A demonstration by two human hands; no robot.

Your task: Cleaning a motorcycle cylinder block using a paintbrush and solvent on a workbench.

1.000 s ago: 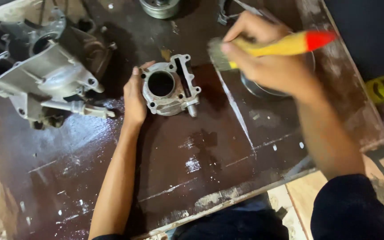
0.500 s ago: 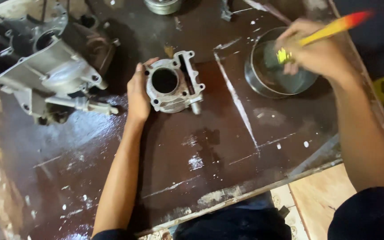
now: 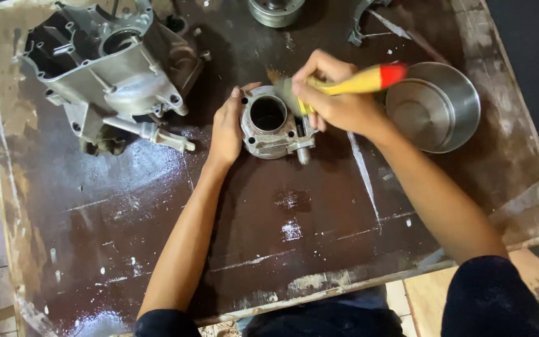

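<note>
In the head view the cylinder sits upright on the dark, stained surface, its round bore facing up toward the camera, a little above the middle of the surface and between the two hands. The left hand lies flat against the cylinder's left flank, fingers curled round its side and thumb at the top edge, steadying it. The right hand is closed round a brush with a yellow handle and red end; the handle runs nearly level, red end pointing right, bristles pointing left and resting at the cylinder's upper right rim. So the cylinder lies just left of the right hand and just right of the left hand, both touching or nearly touching it, with the left hand in firmer contact. A round steel bowl stands just right of the right hand, near the brush's red end. A large grey crankcase lies well to the upper left, apart from the cylinder. At the top edge a round metal part and a curved metal piece show only partly
</note>
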